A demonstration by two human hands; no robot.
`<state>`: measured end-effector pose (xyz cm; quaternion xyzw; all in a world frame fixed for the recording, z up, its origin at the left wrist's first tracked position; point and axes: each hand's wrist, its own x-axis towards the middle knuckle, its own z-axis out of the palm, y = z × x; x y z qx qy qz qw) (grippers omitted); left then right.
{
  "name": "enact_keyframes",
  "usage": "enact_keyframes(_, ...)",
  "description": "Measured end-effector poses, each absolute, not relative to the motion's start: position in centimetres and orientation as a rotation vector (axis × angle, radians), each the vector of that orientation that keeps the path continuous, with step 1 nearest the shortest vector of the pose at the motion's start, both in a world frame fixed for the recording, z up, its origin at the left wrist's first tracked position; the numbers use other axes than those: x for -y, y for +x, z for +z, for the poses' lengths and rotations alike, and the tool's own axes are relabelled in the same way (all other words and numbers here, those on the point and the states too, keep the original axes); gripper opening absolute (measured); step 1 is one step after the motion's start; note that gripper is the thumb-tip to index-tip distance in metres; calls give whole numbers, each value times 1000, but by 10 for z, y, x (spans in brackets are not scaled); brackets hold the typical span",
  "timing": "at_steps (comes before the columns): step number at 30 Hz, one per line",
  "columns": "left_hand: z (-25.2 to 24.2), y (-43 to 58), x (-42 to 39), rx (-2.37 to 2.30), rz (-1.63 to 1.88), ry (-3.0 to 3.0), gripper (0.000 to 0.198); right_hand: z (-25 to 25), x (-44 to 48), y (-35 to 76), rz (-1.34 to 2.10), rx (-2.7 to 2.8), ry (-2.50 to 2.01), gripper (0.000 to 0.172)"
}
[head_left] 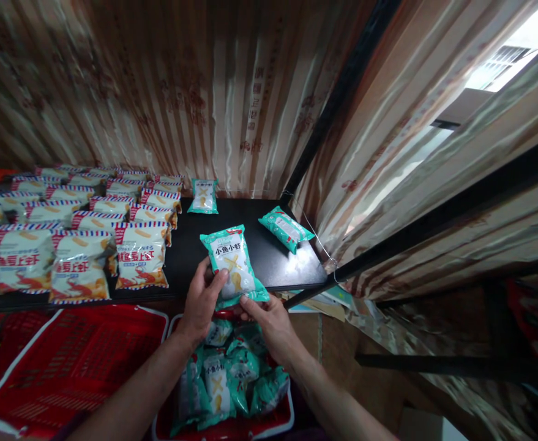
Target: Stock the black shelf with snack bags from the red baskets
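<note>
Both hands grip one teal and white snack bag [232,260], held upright over the front edge of a black shelf [273,260]. My left hand [202,300] pinches its lower left side, thumb on the front. My right hand [269,318] clasps its bottom right corner. Below my hands a red basket [281,418] holds several more teal bags [225,376]. Two other teal bags rest on the shelf: one stands upright at the back [204,196], the other lies flat at the right [286,228].
Rows of white, red and blue striped snack bags [85,226] fill the shelf's left part. Another red basket [71,364] sits at lower left. Striped brown curtain hangs behind and to the right. A black frame bar [434,223] runs along the right.
</note>
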<state>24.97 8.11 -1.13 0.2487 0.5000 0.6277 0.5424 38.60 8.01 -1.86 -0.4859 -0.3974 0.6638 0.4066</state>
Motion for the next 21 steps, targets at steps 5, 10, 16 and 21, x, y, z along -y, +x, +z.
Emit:
enact_keyframes(5,-8,249,-81,-1239,1487,636,59,-18,-80,387,1791,926,-1179,38)
enact_keyframes(10,-14,248,-82,-1222,1500,612,60,-13,-80,387,1805,909,-1126,32)
enact_keyframes(16,-9,246,-81,-1221,1488,609,58,-15,-81,386,1776,922,-1142,31)
enact_keyframes(21,-12,245,-82,-1120,1498,608,54,-13,-83,383,1799,831,-1137,32)
